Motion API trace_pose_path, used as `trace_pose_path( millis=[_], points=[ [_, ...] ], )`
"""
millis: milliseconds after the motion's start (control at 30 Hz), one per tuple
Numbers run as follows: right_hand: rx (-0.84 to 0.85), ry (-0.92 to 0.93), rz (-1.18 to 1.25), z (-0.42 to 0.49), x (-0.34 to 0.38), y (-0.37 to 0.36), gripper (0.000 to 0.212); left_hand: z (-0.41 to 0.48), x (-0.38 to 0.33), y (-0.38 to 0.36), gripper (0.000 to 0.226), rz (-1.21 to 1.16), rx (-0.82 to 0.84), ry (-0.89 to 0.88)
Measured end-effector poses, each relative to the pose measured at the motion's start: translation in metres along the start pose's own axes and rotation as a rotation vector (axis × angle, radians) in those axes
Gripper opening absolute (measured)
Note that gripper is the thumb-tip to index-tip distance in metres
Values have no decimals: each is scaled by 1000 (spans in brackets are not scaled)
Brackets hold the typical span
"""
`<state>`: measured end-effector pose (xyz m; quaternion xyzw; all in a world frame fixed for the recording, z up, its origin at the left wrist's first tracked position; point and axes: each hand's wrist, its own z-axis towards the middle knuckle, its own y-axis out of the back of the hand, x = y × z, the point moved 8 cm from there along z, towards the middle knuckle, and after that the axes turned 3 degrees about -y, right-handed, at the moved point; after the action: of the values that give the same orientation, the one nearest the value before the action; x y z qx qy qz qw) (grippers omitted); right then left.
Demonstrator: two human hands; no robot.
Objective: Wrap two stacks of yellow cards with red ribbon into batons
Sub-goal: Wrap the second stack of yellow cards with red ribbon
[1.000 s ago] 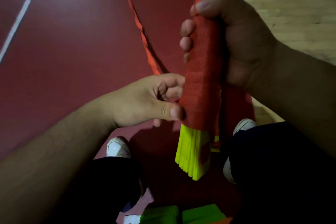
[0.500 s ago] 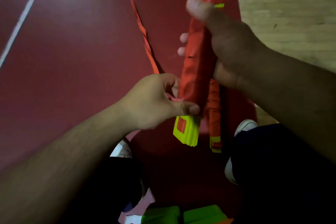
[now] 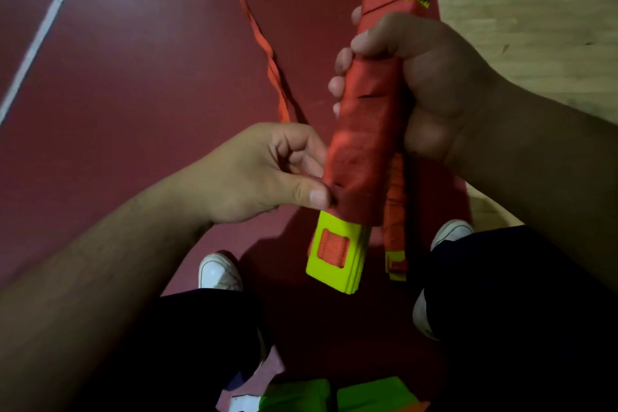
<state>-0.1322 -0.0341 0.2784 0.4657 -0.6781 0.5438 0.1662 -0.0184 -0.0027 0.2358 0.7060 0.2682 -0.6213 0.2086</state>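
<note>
A long stack of yellow cards [image 3: 337, 261] wrapped in red ribbon [image 3: 364, 144] stands nearly upright in front of me. My right hand [image 3: 431, 90] grips it round the middle, thumb across the front. My left hand [image 3: 267, 174] pinches the lowest turn of the red ribbon at the stack's left edge. The bare yellow bottom end shows a red ribbon patch. A loose twisted ribbon tail [image 3: 264, 43] runs up and away to the top. Behind the stack a second wrapped baton [image 3: 396, 237] hangs, mostly hidden.
I stand on a dark red floor [image 3: 133, 60] with a white line [image 3: 43, 27]; pale wood floor [image 3: 535, 10] lies to the right. My white shoes [image 3: 219, 273] show below. Green blocks [image 3: 294, 396] and paper scraps lie at the bottom edge.
The stack has turned about its length, so the flat yellow face with the ribbon patch now faces me. My right hand has shifted its grip; my left thumb stays at the ribbon's lower edge.
</note>
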Motion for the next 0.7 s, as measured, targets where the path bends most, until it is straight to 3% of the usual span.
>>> trace_pose_path(
  millis=[133,300,367,400,433,500,600,700],
  points=[
    [84,15,123,0,5,-6,19,0,-11,-5,47,-35,24,3],
    [188,34,154,-3,5,-11,33,-4,-15,-24,9,42,204,57],
    [166,36,117,-2,6,-10,34,-5,-18,-26,32,0,183,23],
    [128,35,74,-1,7,-8,28,-6,-15,-21,26,3,149,7],
    [60,35,14,0,7,-3,20,-6,-15,-18,6,62,104,-5],
    [-125,42,-113,2,5,11,18,-4,-11,-5,35,232,-60,9],
    [-335,116,-210,5,0,26,24,-1,-16,-2,41,564,-238,-48],
    [-409,110,-201,7,-2,35,20,2,-16,-6,38,449,-233,-24]
  ],
)
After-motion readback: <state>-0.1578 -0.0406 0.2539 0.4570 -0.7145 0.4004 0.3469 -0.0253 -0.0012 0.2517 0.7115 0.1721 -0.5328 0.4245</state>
